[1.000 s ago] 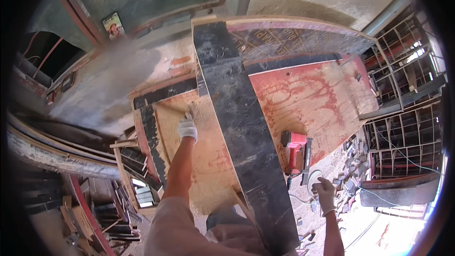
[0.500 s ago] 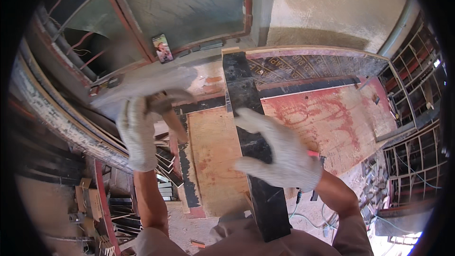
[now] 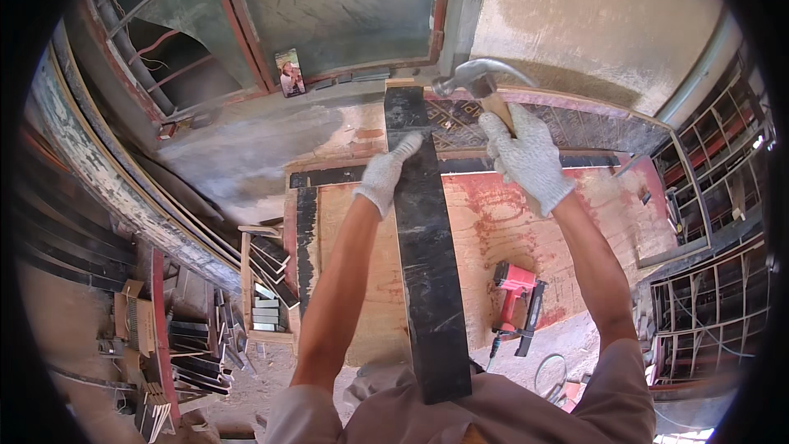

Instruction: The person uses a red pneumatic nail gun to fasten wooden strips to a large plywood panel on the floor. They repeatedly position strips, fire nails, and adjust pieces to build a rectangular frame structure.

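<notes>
A long black board (image 3: 423, 255) runs from the far edge of the bench toward my body. My left hand (image 3: 389, 174), in a pale knit glove, rests against the board's left side near its far end. Its fingertips are pinched together over the black face; whatever they hold is too small to make out. My right hand (image 3: 530, 152), gloved as well, grips the wooden handle of a claw hammer (image 3: 477, 78). The steel head is raised, to the right of the board's far end. A red nail gun (image 3: 516, 292) lies on the bench to the board's right.
The plywood bench top (image 3: 493, 214) has red stains and black strips along its edges. A wooden box (image 3: 267, 321) with metal pieces sits at its left. A wall with a window (image 3: 329, 16) stands behind, and metal grating (image 3: 715, 296) at the right.
The hammer has passed from my left hand to my right and is now raised. My left hand has moved right onto the board; my right hand has left it, uncovering the nail gun.
</notes>
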A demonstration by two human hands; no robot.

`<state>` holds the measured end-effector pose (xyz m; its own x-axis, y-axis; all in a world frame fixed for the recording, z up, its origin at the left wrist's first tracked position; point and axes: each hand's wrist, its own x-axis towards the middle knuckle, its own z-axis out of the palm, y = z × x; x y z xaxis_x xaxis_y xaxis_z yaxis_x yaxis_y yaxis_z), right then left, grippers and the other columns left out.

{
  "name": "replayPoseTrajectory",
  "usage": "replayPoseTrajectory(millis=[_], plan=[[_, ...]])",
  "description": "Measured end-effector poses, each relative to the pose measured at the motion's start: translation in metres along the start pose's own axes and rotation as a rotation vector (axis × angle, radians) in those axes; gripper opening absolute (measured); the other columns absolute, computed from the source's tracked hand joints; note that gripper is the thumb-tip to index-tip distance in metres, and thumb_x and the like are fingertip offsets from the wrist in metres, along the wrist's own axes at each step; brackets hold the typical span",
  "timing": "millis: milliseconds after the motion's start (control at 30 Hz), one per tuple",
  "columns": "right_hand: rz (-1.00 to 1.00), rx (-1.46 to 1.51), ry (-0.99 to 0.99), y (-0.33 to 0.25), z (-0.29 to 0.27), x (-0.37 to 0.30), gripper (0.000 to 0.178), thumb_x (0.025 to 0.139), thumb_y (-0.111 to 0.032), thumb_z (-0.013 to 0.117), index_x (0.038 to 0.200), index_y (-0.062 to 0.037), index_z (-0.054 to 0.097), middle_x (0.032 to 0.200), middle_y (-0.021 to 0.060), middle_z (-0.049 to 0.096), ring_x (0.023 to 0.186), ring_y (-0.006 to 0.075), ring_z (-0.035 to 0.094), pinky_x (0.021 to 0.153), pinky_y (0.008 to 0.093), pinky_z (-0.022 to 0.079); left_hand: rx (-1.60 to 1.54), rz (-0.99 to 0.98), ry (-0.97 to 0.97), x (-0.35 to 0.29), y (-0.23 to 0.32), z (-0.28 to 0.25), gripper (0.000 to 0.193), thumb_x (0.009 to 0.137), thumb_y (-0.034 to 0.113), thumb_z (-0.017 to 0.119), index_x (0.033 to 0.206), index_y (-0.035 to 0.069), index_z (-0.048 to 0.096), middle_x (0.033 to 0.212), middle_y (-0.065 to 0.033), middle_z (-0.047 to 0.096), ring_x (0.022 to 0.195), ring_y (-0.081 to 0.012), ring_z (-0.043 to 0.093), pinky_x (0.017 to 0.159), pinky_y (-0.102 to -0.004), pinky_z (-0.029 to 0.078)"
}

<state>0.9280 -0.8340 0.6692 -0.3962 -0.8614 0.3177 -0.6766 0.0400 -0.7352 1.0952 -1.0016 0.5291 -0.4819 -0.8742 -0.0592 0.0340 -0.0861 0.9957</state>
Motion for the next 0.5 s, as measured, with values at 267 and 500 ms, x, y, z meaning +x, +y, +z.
replayPoseTrajectory(millis=[267,500], plan=[[-0.183,0.178,0.254,-0.029,0.015,0.036,0.03,0.096,-0.025,0.064,0.096,0.0037,0.055,0.068,0.012,0.062,0.063,0.0177,0.063,0.052,0.0324,0.048,-0.264,-0.167,-0.102,-0.007,0.011,0.007,0.028,0.088,0.015,0.071,0.112,0.001,0.07,0.1,-0.0048,0.073,0.085,-0.0125,0.066,0.078,-0.0255,0.051],[-0.171,-0.599,-0.289,0.023,0.038,0.066,0.056,0.095,-0.043,0.053,0.114,0.0092,0.056,0.085,0.033,0.063,0.084,0.0457,0.065,0.077,0.0512,0.05,-0.222,-0.045,-0.079,0.01,0.004,0.015,0.031,0.082,0.02,0.075,0.105,-0.001,0.071,0.097,-0.0067,0.073,0.075,-0.0135,0.064,0.07,-0.0276,0.05]])
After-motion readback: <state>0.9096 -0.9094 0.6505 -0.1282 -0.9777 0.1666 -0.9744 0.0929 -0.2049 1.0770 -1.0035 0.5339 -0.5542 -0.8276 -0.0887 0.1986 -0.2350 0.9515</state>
